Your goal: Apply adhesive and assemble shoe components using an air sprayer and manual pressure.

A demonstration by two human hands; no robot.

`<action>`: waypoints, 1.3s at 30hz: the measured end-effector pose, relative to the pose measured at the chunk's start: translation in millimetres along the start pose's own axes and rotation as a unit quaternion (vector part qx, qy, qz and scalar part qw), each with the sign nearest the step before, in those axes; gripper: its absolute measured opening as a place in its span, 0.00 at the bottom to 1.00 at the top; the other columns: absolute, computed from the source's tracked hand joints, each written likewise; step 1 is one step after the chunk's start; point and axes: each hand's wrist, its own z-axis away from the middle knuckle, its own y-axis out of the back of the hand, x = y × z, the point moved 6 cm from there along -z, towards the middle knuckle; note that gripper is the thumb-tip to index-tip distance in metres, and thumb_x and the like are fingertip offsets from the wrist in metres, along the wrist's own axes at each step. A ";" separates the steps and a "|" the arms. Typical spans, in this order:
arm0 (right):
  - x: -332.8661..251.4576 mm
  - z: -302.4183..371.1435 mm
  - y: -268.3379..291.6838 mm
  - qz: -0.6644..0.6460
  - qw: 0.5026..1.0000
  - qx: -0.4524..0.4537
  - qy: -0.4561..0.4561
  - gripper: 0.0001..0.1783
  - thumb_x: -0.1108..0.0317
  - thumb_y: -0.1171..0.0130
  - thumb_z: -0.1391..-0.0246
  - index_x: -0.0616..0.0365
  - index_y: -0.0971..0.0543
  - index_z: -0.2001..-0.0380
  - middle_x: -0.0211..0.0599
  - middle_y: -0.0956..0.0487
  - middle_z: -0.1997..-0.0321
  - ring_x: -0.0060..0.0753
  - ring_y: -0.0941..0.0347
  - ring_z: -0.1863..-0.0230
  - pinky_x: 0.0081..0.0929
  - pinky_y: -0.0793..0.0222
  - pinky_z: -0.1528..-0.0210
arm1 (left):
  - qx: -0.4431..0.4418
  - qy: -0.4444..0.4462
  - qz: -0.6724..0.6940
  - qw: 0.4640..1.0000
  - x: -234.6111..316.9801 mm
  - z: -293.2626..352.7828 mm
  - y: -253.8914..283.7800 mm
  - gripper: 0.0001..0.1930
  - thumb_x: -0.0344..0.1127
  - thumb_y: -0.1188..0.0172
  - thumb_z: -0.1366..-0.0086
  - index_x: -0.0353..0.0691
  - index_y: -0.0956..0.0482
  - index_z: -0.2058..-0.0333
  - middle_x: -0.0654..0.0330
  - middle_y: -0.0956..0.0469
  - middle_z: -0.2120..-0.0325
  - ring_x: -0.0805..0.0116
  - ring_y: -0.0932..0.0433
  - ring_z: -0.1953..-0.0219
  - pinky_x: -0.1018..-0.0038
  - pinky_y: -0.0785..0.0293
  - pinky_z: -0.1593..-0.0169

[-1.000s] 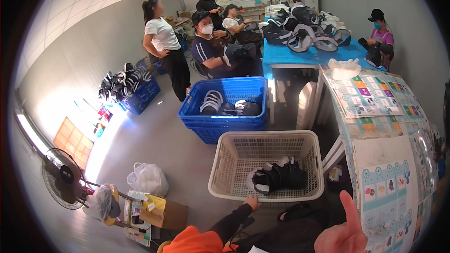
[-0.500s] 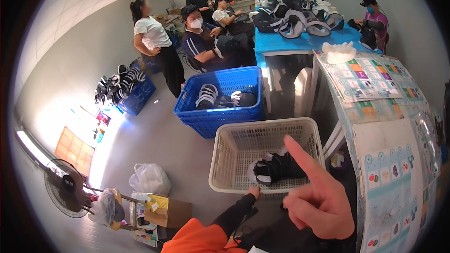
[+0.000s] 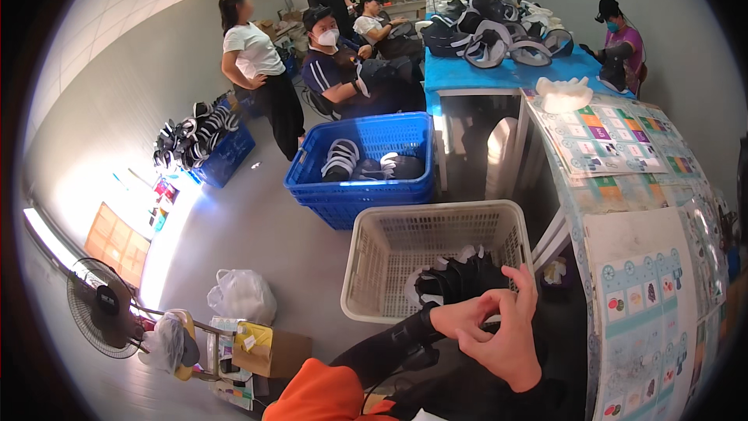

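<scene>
My left hand reaches in from the orange sleeve, with a black strap at its wrist. Its fingertips pass behind my right hand, so their grip is hidden. The right hand's fingers are bent and apart, thumb toward the left hand; no object shows in it. The two hands meet just above the near right edge of a cream plastic basket. Inside that basket lie black shoes with pale grey edges, partly covered by my hands.
Beyond stand stacked blue crates holding shoes. A sheet-covered table is at right; a blue table piled with shoes is farther back. A fan, a cardboard box and a white bag are at left. Several people work behind.
My right hand's pointing index finger has bent, and that hand has lowered and moved left. My left hand has left the basket's near rim and risen to meet it.
</scene>
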 end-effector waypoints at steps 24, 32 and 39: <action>73.3 122.0 122.2 0.038 0.961 0.171 -0.214 0.19 0.78 0.38 0.41 0.61 0.21 0.46 0.33 0.22 0.59 0.23 0.28 0.64 0.22 0.34 0.64 | 0.057 0.345 -0.503 0.791 -311.9 71.8 126.1 0.30 0.54 0.30 0.37 0.34 0.26 0.50 0.42 0.21 0.55 0.43 0.20 0.52 0.53 0.23 0.50; 104.0 195.6 134.3 -0.076 0.945 0.218 -0.233 0.22 0.70 0.40 0.30 0.65 0.25 0.37 0.27 0.35 0.70 0.21 0.44 0.69 0.20 0.39 0.64 | -0.188 0.537 -0.427 0.703 -436.6 115.9 65.4 0.31 0.63 0.50 0.28 0.39 0.13 0.56 0.50 0.15 0.59 0.52 0.17 0.56 0.52 0.23 0.52; 66.3 127.4 113.3 -0.441 0.789 0.350 -0.246 0.27 0.81 0.41 0.42 0.62 0.28 0.38 0.36 0.25 0.46 0.30 0.26 0.48 0.21 0.30 0.49 | -0.237 0.431 -0.395 0.776 -515.9 131.0 14.4 0.31 0.61 0.49 0.26 0.36 0.17 0.71 0.53 0.20 0.79 0.58 0.18 0.73 0.57 0.20 0.65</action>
